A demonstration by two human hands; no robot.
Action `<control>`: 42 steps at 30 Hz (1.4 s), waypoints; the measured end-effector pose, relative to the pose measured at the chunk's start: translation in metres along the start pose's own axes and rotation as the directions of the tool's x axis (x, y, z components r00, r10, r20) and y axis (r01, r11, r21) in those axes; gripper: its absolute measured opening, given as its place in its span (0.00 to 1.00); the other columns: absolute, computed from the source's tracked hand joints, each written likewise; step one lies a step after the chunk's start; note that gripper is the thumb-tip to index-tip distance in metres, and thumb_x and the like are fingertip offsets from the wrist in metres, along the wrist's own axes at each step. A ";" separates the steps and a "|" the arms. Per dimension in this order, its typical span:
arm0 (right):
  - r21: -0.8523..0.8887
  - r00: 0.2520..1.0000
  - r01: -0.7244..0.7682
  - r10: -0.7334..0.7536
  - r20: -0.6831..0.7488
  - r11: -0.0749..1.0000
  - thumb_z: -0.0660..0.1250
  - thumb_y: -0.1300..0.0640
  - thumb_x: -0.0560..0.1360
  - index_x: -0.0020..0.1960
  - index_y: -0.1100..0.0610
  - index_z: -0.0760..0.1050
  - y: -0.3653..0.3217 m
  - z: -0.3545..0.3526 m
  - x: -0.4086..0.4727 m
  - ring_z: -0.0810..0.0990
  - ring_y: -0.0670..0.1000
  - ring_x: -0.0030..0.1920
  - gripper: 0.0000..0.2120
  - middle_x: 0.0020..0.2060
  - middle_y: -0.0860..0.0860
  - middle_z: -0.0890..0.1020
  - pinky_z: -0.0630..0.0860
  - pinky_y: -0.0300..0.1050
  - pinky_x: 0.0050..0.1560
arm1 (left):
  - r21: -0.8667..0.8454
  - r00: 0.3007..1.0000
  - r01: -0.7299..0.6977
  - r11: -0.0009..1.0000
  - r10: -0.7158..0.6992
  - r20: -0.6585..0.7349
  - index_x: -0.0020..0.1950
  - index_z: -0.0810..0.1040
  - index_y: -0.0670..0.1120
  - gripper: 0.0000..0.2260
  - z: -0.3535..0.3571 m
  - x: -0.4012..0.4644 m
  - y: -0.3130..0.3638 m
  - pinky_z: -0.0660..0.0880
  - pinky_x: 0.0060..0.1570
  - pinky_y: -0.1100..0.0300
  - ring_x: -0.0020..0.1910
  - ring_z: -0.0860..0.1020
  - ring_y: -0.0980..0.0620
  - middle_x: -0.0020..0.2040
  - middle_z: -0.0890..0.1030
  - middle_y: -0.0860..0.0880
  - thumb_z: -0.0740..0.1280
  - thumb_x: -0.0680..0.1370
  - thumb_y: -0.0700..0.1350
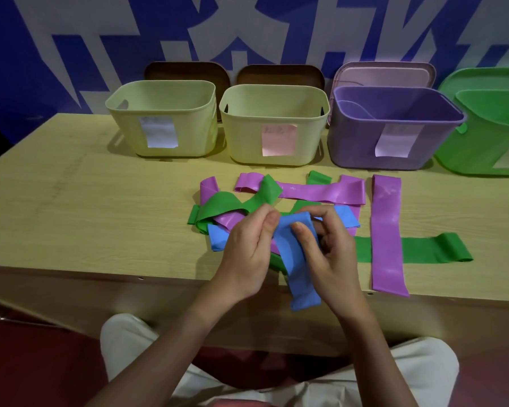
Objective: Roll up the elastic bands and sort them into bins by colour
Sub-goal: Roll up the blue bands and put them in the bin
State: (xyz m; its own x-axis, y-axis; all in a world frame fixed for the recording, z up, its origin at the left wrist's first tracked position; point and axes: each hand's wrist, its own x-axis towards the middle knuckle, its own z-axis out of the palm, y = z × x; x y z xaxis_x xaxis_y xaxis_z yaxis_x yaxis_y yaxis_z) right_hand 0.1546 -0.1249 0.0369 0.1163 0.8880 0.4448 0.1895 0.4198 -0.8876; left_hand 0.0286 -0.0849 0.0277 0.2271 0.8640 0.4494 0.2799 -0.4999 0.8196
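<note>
A blue band (pixel 299 259) is held between both hands above the near edge of the counter (pixel 71 207). Its upper end is folded over and pinched by the left hand (pixel 247 254) from the left and by the right hand (pixel 332 259), whose thumb is pressed on the band's front face. The lower end is seen hanging free past the counter edge, between the wrists.

Behind the hands, a loose pile of green, purple and blue bands (pixel 232 210) is spread on the counter, partly hidden by the fingers. To the right of the right hand, a long purple band (pixel 387 230) is laid flat, crossing over a green band (pixel 423 249).

At the far side of the counter, four bins are set in a row: two pale yellow bins (pixel 163 118) (pixel 274 126), a purple bin (pixel 394 127) and a green bin (pixel 488 130), the last partly cut off by the frame. A paper label is fixed to each front; the writing cannot be read.
</note>
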 end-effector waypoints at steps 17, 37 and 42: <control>-0.072 0.999 0.029 -0.032 -0.040 0.997 0.64 0.61 0.76 0.47 0.49 0.73 -0.003 -0.006 -0.004 0.76 0.40 0.38 0.07 0.37 0.42 0.77 0.70 0.30 0.39 | -0.036 0.999 0.037 0.999 -0.037 -0.013 0.32 0.60 0.52 0.18 -0.003 0.006 0.005 0.60 0.30 0.59 0.27 0.60 0.58 0.27 0.62 0.52 0.54 0.80 0.55; -0.032 0.998 0.044 -0.042 0.044 0.999 0.64 0.59 0.77 0.60 0.53 0.74 -0.001 -0.010 -0.001 0.68 0.42 0.31 0.12 0.29 0.45 0.68 0.64 0.31 0.35 | -0.539 0.952 0.306 0.785 -0.250 0.177 0.35 0.67 0.38 0.18 -0.002 0.003 0.004 0.60 0.26 0.67 0.24 0.61 0.58 0.26 0.63 0.52 0.56 0.79 0.49; -0.041 0.998 0.039 -0.037 0.043 0.998 0.66 0.56 0.77 0.57 0.53 0.77 0.001 -0.013 0.002 0.78 0.55 0.40 0.09 0.42 0.50 0.80 0.74 0.48 0.40 | -0.675 0.868 0.496 0.546 -0.301 0.395 0.38 0.68 0.41 0.15 -0.005 0.005 0.016 0.58 0.23 0.68 0.20 0.58 0.60 0.22 0.63 0.53 0.58 0.78 0.51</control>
State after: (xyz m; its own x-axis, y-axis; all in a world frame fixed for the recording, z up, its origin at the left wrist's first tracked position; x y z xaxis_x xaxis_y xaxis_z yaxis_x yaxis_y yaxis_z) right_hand 0.1682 -0.1251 0.0389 0.0671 0.8792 0.4718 0.2335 0.4459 -0.8641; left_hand 0.0298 -0.0882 0.0449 0.4811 0.8767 0.0030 -0.3643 0.1968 0.9103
